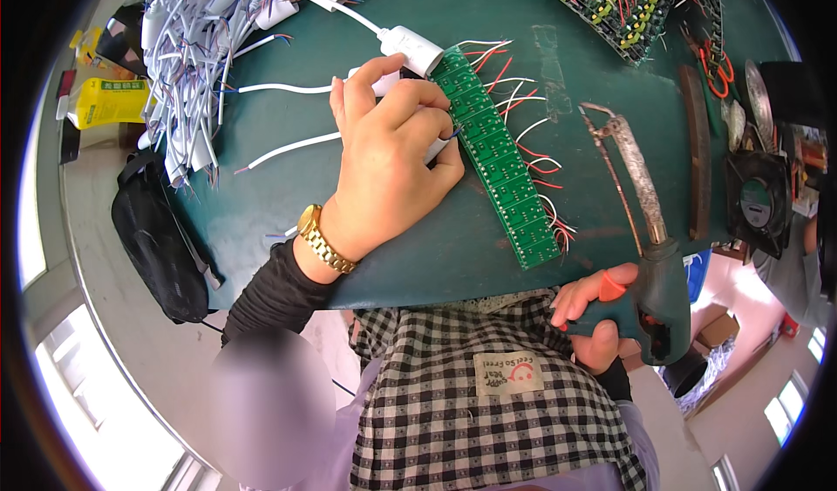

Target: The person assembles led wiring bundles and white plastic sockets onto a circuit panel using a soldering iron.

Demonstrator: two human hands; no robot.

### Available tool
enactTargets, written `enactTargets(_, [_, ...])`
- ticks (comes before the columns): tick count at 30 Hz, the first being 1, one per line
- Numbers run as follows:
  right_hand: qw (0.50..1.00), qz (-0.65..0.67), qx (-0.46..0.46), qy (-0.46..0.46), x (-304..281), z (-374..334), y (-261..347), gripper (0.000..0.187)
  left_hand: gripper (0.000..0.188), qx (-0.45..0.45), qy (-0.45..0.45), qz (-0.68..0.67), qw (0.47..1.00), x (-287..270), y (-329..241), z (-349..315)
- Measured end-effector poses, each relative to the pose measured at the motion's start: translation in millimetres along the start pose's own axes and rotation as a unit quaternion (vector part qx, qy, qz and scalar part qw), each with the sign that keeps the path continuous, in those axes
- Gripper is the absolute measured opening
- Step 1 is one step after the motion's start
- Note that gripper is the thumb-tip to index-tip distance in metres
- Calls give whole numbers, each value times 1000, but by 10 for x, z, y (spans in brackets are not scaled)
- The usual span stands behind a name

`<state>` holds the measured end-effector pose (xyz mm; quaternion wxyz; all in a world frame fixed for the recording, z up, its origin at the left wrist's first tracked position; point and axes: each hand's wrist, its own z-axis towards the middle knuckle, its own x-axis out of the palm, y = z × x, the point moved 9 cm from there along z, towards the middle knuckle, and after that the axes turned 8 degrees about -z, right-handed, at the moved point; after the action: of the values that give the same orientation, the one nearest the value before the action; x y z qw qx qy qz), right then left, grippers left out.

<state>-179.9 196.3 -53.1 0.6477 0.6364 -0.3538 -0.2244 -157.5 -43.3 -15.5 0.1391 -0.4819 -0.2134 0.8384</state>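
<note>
A strip of joined green circuit boards (501, 164) lies slanting across the bench, with red and white wires sticking out along its right side. My left hand (392, 155) is over the board's left edge, fingers curled and closed on a white cable with a plastic housing, mostly hidden under the fingers. A short dark blue wire end shows at the fingertips by the board. Just beyond, a white cylindrical housing (411, 51) touches the board's top end. In my right hand (597, 317) is a dark teal soldering gun (658, 290) with an orange trigger, its tip raised right of the board.
A large heap of white cables (187, 64) covers the far left. Wired boards (615, 7) are stacked at the far right, near orange-handled pliers (719, 77), a dark bar (695, 151) and a small fan (757, 201). A yellow bottle (109, 103) and black pouch (157, 238) stand left.
</note>
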Motion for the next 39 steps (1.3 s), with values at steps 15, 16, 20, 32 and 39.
enactTargets(15, [971, -170, 102, 132, 344, 67, -130, 20, 21, 17, -24, -43, 999, -11, 18, -6])
enactTargets(16, [970, -172, 102, 135, 367, 72, -128, 20, 21, 19, -25, -43, 999, -17, 19, -8])
enactTargets(20, [975, -149, 114, 118, 377, 90, -127, 18, 22, 20, -25, -38, 999, -43, 28, -16])
enactTargets(32, [974, -155, 121, 111, 432, 148, -93, 10, 21, 20, -39, -40, 998, -20, 52, -27])
enactTargets(39, [992, -59, 92, 64, 328, 66, -187, 22, 21, 21, -46, -37, 998, -39, 41, -27])
